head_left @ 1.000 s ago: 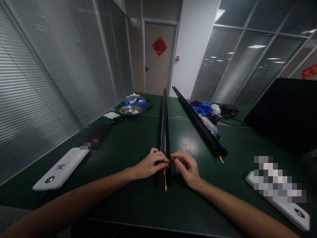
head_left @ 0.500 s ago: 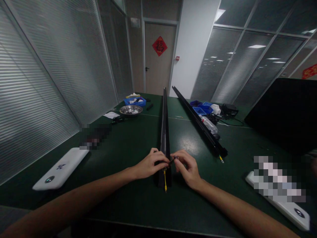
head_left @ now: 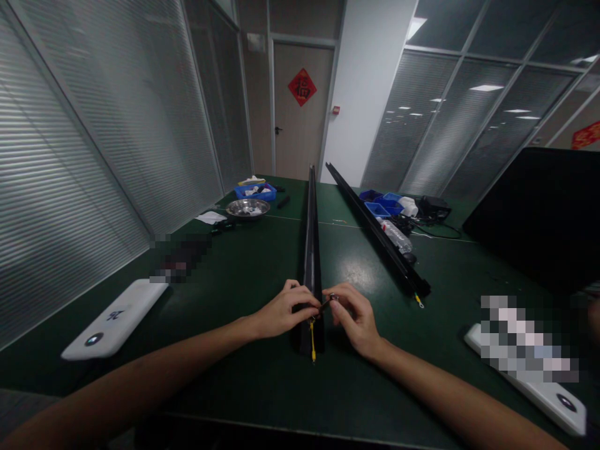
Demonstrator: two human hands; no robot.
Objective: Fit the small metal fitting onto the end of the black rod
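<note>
We find almost no change over the last second: both hands hold their places, so we judge the work paused at the same point. The right hand (head_left: 355, 315) pinches a small metal part (head_left: 334, 298) between thumb and fingers. The left hand (head_left: 279, 310) is bent over the near end of the black rail (head_left: 310, 256); whether its fingertips grip the part, we cannot tell. The rail lies lengthwise on the green table (head_left: 234, 387), a yellow wire (head_left: 313, 342) at its near end.
</note>
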